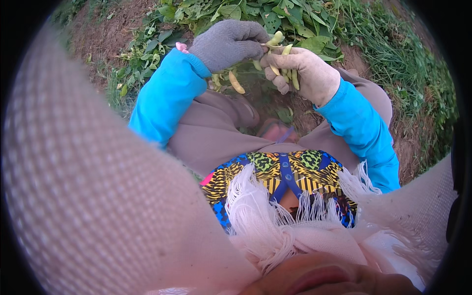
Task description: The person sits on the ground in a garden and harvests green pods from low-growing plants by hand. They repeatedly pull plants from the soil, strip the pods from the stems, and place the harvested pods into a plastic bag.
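My left hand (230,44), in a grey knit glove with its fingertip area worn or dirty, pinches a thin stem at the near side of a bunch of bean pods. My right hand (302,70), in a dirty off-white glove, is closed around several yellow-green bean pods (295,79), some sticking out between its fingers. The fingertips of both hands meet at the pods' stem ends. One yellowish pod (236,82) hangs below my left hand among thin green stems. Which plant part bears it is partly hidden by the glove.
Leafy bean plants (273,18) lie in a heap beyond my hands. Grass (394,55) grows to the right, and brown soil (105,40) shows at the left. My bent legs (214,132) flank the ground below my hands. A pale scarf (110,184) covers much of the left view.
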`<state>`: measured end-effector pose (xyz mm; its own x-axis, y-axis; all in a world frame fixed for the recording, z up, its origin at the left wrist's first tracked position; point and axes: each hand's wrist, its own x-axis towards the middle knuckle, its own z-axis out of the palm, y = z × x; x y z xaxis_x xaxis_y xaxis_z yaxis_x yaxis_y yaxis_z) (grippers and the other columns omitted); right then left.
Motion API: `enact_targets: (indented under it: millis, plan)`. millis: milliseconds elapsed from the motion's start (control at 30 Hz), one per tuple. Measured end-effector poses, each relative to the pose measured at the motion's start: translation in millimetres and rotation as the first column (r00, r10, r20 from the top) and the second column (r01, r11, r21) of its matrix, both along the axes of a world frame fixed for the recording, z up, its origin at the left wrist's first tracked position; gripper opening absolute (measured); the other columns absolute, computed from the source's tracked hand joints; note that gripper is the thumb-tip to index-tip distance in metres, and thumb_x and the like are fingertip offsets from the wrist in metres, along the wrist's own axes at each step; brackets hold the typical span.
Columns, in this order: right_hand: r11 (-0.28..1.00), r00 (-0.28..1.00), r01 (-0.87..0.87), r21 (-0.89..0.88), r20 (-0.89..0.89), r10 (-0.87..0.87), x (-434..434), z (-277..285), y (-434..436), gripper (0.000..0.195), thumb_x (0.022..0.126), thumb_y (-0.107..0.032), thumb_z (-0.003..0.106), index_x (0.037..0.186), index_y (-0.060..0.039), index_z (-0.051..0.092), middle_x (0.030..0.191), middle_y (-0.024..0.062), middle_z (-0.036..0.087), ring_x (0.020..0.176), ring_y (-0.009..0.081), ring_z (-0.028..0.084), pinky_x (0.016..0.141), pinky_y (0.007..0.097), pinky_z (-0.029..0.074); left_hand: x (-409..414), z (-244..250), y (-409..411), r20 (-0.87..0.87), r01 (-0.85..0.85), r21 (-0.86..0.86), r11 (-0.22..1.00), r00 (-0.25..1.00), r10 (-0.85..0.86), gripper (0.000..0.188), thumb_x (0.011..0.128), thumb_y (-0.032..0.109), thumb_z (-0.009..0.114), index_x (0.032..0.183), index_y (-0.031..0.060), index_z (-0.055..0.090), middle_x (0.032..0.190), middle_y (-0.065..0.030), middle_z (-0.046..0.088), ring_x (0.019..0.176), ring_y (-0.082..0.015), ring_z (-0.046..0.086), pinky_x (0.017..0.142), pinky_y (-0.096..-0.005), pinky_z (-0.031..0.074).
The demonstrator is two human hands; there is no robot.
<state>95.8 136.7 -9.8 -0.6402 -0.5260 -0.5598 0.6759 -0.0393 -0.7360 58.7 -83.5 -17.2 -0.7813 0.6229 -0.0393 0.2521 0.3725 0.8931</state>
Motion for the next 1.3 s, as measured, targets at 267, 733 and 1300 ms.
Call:
enact_targets:
  millis: [267, 733, 1300]
  plan:
    - [0.987, 0.995, 0.092, -0.129, 0.049, -0.086, -8.5, -14.6, -10.7, 0.03, 0.098, -0.039, 0.057, 0.105, -0.01, 0.055, 0.067, -0.0064, 0.04, 0.052, 0.0059, 0.035, 0.049, 0.0232, 0.029, 5.1, 21.0, -9.0, -0.118, -0.111, -0.17, 0.979, 0.989, 0.092, 0.033, 0.082, 0.026, 0.063, 0.11, 0.0086, 0.067, 0.094, -0.0128, 0.069, 0.089, -0.028, 0.066, 0.079, -0.0392, 0.051]
    - [0.973, 0.99, 0.026, -0.228, 0.141, 0.006, -28.4, -31.2, -16.1, 0.023, 0.095, -0.033, 0.063, 0.093, -0.0115, 0.056, 0.064, -0.0052, 0.049, 0.049, 0.0071, 0.039, 0.046, 0.0238, 0.03, 15.0, 3.8, 9.1, -0.408, -0.35, -0.377, 0.858, 0.894, 0.185, 0.03, 0.088, 0.029, 0.054, 0.11, 0.0133, 0.066, 0.094, -0.0117, 0.07, 0.09, -0.033, 0.067, 0.078, -0.0445, 0.052]
    - [0.978, 0.925, 0.157, -0.134, -0.326, -0.193, -49.5, 15.6, 9.7, 0.027, 0.095, -0.018, 0.062, 0.116, -0.0012, 0.057, 0.081, -0.0007, 0.052, 0.062, 0.0062, 0.045, 0.055, 0.0224, 0.038, -12.2, -1.4, -8.0, 0.169, -0.43, -0.002, 0.903, 0.89, 0.424, 0.024, 0.085, 0.01, 0.061, 0.106, -0.0014, 0.067, 0.084, -0.0014, 0.066, 0.074, -0.0082, 0.057, 0.068, -0.0249, 0.047]
